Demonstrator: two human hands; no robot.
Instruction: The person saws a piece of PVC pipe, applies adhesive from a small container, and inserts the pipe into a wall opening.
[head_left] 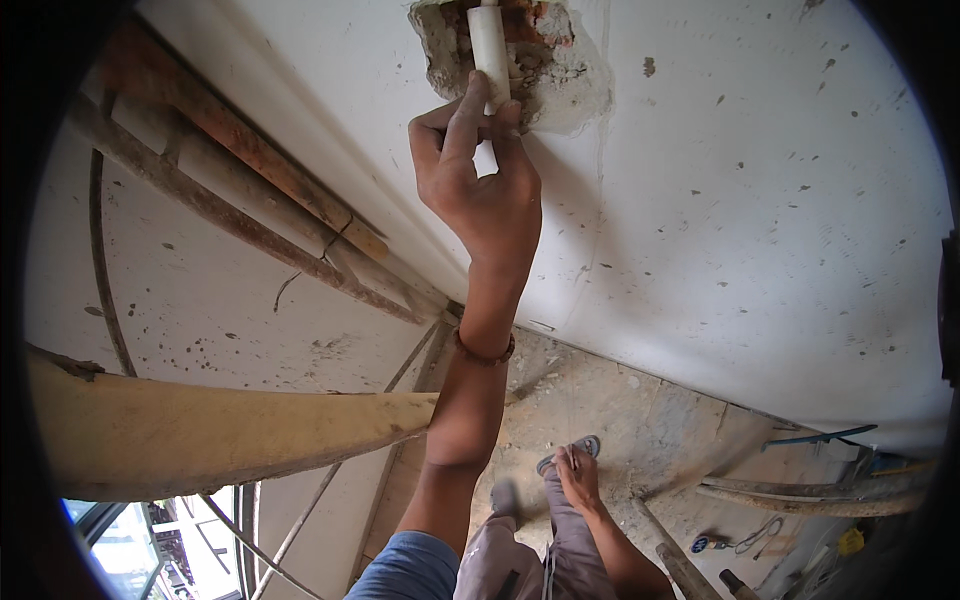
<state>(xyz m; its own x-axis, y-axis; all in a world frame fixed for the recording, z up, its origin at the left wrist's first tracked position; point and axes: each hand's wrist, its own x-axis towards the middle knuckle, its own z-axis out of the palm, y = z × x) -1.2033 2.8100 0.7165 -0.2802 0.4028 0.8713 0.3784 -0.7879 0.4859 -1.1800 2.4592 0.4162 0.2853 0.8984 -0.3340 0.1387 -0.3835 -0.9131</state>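
Note:
With arm stretched up, my left hand [482,190] grips the lower end of a short white plastic pipe [488,45] between thumb and fingers. The pipe stands roughly upright in front of a rough hole [550,88] broken into the white wall, where reddish brick and grey mortar show. Its upper end meets something narrow and pale at the picture's top edge. Low down, beside my leg, my right hand [577,482] has its fingers drawn together; whatever is in them is too small to name.
Speckled white wall [740,220] spreads to the right. Scaffold poles [230,215] and a wooden plank [240,435] cross the left side, near a window [150,545]. Below lies a dusty floor [590,400], with more poles [800,490], a blue-ended cord [705,544] and a yellow item [850,541] at lower right.

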